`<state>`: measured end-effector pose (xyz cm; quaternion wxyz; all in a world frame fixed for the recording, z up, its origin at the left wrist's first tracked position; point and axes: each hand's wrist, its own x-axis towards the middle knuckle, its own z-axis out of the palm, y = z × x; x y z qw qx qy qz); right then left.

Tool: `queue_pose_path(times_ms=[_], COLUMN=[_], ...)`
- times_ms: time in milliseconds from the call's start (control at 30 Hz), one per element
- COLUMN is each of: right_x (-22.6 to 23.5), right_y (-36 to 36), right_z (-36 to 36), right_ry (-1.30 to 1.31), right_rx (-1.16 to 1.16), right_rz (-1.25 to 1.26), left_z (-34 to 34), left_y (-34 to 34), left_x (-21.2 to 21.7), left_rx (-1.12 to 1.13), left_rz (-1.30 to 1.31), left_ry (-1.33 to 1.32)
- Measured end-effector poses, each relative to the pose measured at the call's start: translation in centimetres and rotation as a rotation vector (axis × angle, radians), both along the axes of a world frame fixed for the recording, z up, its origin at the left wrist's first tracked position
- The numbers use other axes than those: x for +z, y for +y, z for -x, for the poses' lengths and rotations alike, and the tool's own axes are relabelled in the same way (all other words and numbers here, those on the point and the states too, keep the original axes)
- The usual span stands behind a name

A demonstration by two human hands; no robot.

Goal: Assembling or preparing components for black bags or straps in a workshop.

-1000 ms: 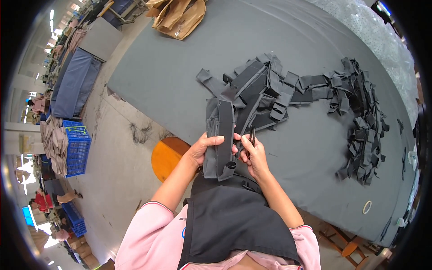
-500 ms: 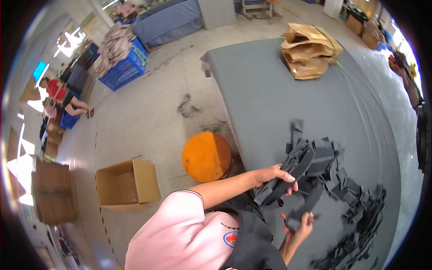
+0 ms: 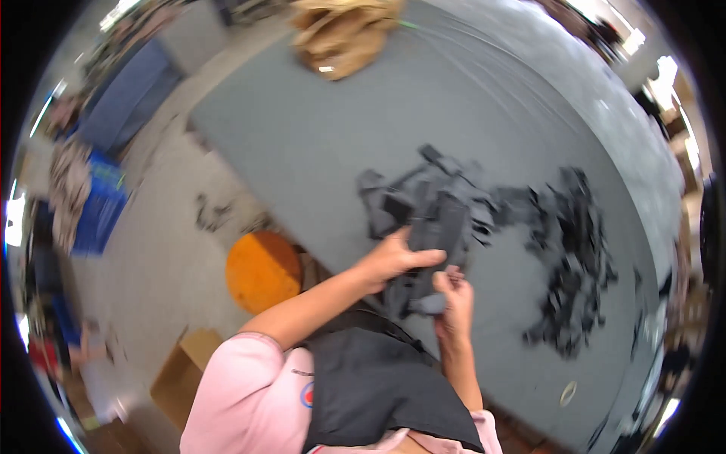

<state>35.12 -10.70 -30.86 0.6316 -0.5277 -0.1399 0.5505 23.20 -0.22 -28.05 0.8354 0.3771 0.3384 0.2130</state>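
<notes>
A bundle of dark grey fabric strips [image 3: 442, 227] lies in my left hand [image 3: 397, 261], its thumb pressed across the top and its fingers underneath. Against the near end of this bundle, my right hand [image 3: 454, 299] is closed with thumb and fingertips together on the strips. A loose grey strip end [image 3: 429, 304] sticks out beside the right hand. Motion blur hides whether anything else is inside the right hand. Just beyond the bundle, more loose strips [image 3: 386, 204] are heaped on the grey-covered table [image 3: 302, 144].
A long pile of dark strips [image 3: 575, 257] spreads over the table's right side. Brown paper [image 3: 344, 38] sits at the far edge. Left of the table stand an orange round stool [image 3: 263, 272], an open cardboard box [image 3: 189, 371] and a blue crate [image 3: 100, 204] with cloth.
My right hand has come up to the bundle; the red-handled tool seen by it earlier no longer shows. The view has turned, and the bundle now points away from me over the table.
</notes>
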Motion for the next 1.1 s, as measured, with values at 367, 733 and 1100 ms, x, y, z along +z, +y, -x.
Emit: queue_pose_path(times_ms=[367, 733, 1100], right_x=[-0.7, -1.5, -9.2], right_y=[-2.9, -3.2, 3.3], right_z=[1.5, 0.7, -1.7], right_ry=[0.174, 0.019, -1.078], right_rx=[0.134, 0.057, 0.262], right_rz=[-0.003, -0.008, -0.288], left_z=[1.5, -2.2, -16.5], left_y=[-2.2, 2.7, 7.7], left_x=[-4.7, -1.1, 23.5], left_rx=[-0.006, -0.166, -0.406], left_rz=[0.551, 0.144, -0.419], left_ry=[-0.052, 0.162, -0.496])
